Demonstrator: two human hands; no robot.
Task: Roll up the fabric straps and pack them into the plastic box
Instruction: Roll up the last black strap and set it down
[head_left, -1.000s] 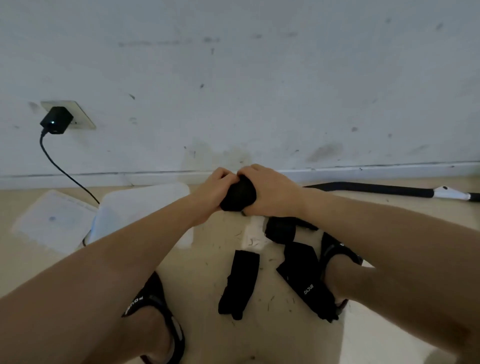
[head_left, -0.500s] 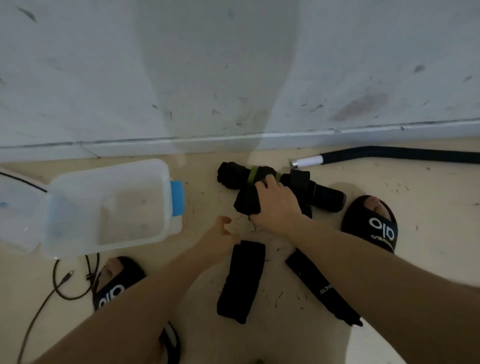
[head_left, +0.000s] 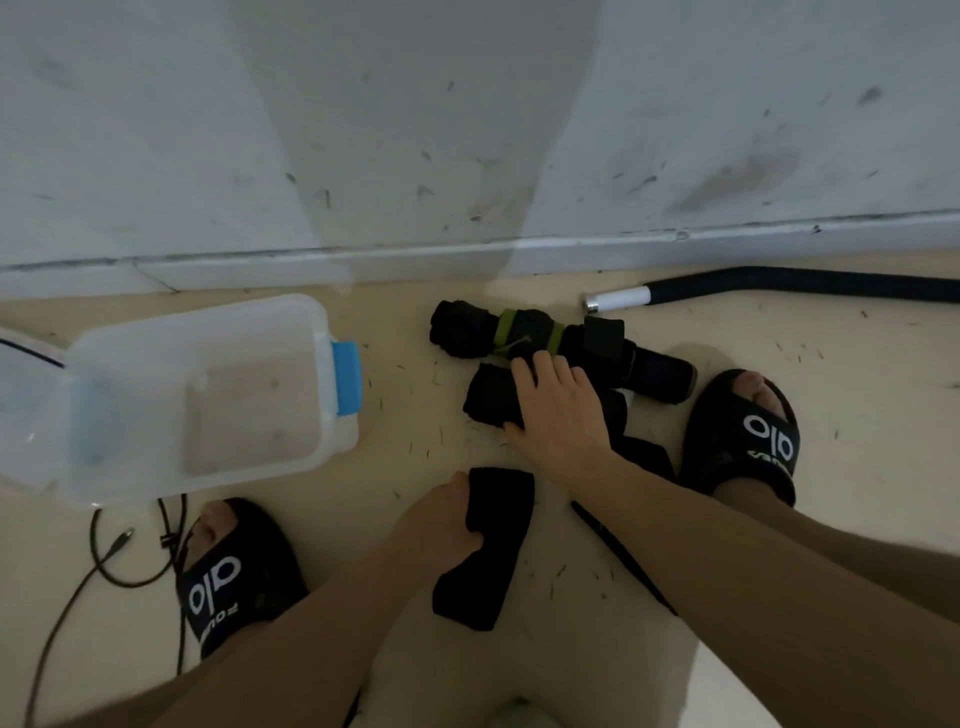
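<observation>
At 9 o'clock, one clear plastic box (head_left: 197, 395) with a blue latch (head_left: 347, 376) sits open on the floor (head_left: 410, 410), one thin black cable (head_left: 104, 566) trailing below it beside one of two black slippers (head_left: 234, 587). Centre, 6 o'clock: left hand (head_left: 441, 525) grips one flat black strap (head_left: 493, 540), fingers curled on its edge. At 1 o'clock, right hand (head_left: 558, 410) clasps one rolled strap (head_left: 488, 397) on the floor, just below a row of about four rolled straps (head_left: 524, 332), one banded green; second slipper (head_left: 743, 436) at 3 o'clock, one black hose (head_left: 779, 283) beyond.
</observation>
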